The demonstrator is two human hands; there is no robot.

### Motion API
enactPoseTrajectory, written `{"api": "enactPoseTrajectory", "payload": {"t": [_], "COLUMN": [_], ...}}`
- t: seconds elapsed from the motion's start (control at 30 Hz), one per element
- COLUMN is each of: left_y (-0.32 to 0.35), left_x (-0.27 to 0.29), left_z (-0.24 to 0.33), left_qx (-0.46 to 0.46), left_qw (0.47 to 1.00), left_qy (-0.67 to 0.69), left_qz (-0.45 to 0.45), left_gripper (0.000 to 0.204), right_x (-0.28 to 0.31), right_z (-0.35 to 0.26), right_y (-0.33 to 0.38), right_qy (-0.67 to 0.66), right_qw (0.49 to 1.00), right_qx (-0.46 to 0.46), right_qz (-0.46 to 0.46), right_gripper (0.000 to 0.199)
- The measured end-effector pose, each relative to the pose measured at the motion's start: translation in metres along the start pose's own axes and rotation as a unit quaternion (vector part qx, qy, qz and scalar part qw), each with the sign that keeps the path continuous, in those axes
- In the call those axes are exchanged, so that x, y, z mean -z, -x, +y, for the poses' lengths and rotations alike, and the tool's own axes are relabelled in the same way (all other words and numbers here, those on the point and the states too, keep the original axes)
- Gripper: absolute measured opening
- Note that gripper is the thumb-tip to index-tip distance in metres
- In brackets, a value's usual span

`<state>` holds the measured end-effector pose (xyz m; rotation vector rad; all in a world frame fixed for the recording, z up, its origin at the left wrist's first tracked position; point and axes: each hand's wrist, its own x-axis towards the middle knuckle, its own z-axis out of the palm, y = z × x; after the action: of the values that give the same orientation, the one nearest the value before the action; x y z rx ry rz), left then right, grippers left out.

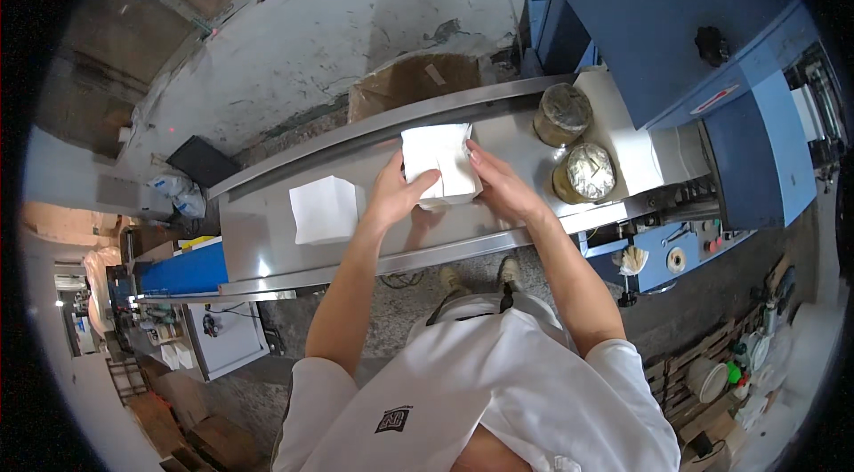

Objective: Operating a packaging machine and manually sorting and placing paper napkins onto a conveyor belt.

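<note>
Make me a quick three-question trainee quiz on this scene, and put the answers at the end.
1. True or false: the left grip and right grip both touch one white paper bundle.
2. How many round cans stand near the blue machine?
3. On the metal worktop, where does the other white paper lie from the bundle: A) left, B) right, C) underneath?

Key: 1. True. 2. Two. 3. A.

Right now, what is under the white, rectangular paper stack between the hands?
Shiny silver metal worktop shows around the white paper stack; the spot directly beneath is covered, so contact cannot be told.
</note>
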<state>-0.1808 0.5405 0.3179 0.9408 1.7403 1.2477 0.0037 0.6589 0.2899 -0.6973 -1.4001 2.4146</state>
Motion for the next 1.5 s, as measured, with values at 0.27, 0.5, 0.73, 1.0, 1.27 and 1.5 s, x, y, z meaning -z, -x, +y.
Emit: {"api": "enactPoseTrajectory", "payload": {"t": [0.27, 0.5, 0.73, 1.0, 1.27, 1.5], "left_y": [-0.004, -0.007, -0.008, -0.009, -0.028, -0.099], "left_x": [-0.006, -0.018, 0.007, 0.057, 0.084, 0.112], "left_z": [0.003, 0.025, -0.008, 0.014, 0.035, 0.061], "left_qx": [-0.016, -0.024, -0.036, 0.043, 0.009, -0.042], "left_qw": [0.994, 0.982, 0.994, 0.981, 0.957, 0.897], "left_qy": [-0.097, -0.179, -0.092, 0.18, 0.289, 0.438], "left_qz": [0.047, 0.046, 0.042, -0.055, -0.026, 0.037], "left_gripper": [0.045, 0.04, 0.044, 0.044, 0.043, 0.031], "right_x": [-0.026, -0.022, -0.007, 0.032, 0.034, 0.033], "right_z": [-0.025, -0.014, -0.015, -0.003, -0.006, -0.011], "right_y": [-0.009, -0.033, -0.013, 0.007, 0.015, 0.028], "right_qy": [0.093, 0.19, 0.145, 0.009, -0.015, -0.023], "right_qw": [0.995, 0.973, 0.972, 0.986, 0.982, 0.98], "right_qx": [0.011, 0.091, 0.075, 0.043, 0.082, 0.102], "right_qz": [0.036, 0.095, 0.168, 0.161, 0.167, 0.167], "right_gripper": [0.088, 0.079, 0.043, 0.05, 0.05, 0.049]}}
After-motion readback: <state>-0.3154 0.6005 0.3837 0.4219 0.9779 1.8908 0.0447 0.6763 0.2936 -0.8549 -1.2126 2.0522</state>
